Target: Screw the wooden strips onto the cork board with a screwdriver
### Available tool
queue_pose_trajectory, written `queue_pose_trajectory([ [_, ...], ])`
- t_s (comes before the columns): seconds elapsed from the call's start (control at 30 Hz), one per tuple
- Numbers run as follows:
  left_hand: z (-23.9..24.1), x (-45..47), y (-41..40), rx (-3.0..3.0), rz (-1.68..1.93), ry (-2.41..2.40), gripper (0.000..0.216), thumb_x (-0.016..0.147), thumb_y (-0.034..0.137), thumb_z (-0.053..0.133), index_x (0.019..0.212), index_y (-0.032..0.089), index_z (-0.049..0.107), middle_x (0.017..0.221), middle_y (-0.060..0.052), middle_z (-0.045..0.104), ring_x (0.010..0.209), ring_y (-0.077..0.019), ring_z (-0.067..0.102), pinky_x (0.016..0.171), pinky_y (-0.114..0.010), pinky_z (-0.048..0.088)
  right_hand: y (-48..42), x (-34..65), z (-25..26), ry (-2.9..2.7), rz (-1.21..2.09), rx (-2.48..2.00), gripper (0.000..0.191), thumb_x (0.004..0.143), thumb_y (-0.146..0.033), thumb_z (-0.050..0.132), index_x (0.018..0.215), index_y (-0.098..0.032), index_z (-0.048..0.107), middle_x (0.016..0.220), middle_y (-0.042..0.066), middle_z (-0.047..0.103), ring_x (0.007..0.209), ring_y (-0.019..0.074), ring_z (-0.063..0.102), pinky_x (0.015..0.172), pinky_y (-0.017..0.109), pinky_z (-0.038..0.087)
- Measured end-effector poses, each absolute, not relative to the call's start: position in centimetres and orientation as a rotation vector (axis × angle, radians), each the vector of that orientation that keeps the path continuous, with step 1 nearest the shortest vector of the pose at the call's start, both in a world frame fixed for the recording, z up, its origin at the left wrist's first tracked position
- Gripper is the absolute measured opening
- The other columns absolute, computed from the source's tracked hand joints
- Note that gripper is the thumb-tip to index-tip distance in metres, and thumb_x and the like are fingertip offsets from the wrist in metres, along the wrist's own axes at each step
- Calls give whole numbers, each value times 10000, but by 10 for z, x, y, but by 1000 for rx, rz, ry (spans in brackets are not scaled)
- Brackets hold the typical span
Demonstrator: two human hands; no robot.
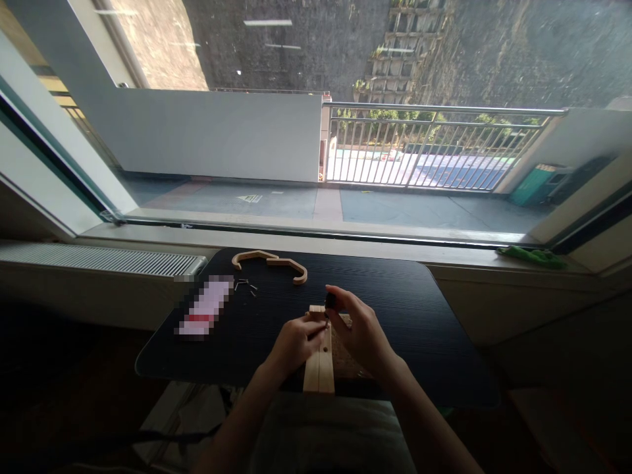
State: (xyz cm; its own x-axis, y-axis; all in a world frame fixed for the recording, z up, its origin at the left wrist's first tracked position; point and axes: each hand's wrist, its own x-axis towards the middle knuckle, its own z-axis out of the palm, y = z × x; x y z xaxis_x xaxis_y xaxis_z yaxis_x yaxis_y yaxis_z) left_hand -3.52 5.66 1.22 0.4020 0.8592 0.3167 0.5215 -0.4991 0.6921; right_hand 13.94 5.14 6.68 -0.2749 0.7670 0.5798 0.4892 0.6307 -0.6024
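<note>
A pair of light wooden strips (318,368) lies lengthwise on the black table (419,309), reaching toward me over its near edge. My left hand (295,342) is closed around the strips near their far end. My right hand (359,329) pinches a small dark object (330,301) just above the strips' top end; what it is I cannot make out.
Two curved wooden pieces (270,261) lie at the table's far edge, with several small metal pins (245,286) beside them. A blurred white and red item (205,307) sits at the left. A radiator (99,259) and a large window stand behind.
</note>
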Motion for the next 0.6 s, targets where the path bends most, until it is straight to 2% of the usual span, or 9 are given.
queue_pose_trajectory([
  [0.1, 14, -35, 56, 2201, 875, 1198, 206, 890, 161, 588, 958, 209, 777, 990, -57, 770, 856, -197, 734, 779, -256, 559, 51, 139, 67, -1936, 386, -993, 383, 924, -188, 568, 1302, -237, 526, 1025, 72, 696, 835, 196, 691, 717, 324, 571],
  [0.37, 7, -36, 59, 2198, 924, 1168, 242, 853, 119, 621, 1017, 214, 771, 1077, -62, 768, 951, -218, 739, 855, -274, 564, 53, 140, 69, -2003, 347, -939, 463, 953, -174, 525, 1405, -263, 490, 1052, 75, 709, 818, 190, 688, 695, 315, 572],
  [0.47, 6, -37, 59, 2187, 940, 1156, 235, 850, 119, 624, 1005, 212, 774, 1077, -61, 769, 960, -221, 738, 863, -276, 566, 53, 140, 69, -2008, 349, -914, 468, 962, -161, 504, 1416, -269, 494, 1104, 83, 705, 899, 200, 694, 730, 317, 578],
  [0.6, 7, -36, 58, 2188, 938, 1156, 229, 866, 137, 615, 1009, 216, 775, 1077, -61, 768, 949, -219, 738, 855, -283, 566, 52, 140, 69, -1975, 373, -886, 503, 960, -109, 443, 1439, -258, 479, 1228, 103, 676, 1071, 218, 670, 868, 356, 575],
])
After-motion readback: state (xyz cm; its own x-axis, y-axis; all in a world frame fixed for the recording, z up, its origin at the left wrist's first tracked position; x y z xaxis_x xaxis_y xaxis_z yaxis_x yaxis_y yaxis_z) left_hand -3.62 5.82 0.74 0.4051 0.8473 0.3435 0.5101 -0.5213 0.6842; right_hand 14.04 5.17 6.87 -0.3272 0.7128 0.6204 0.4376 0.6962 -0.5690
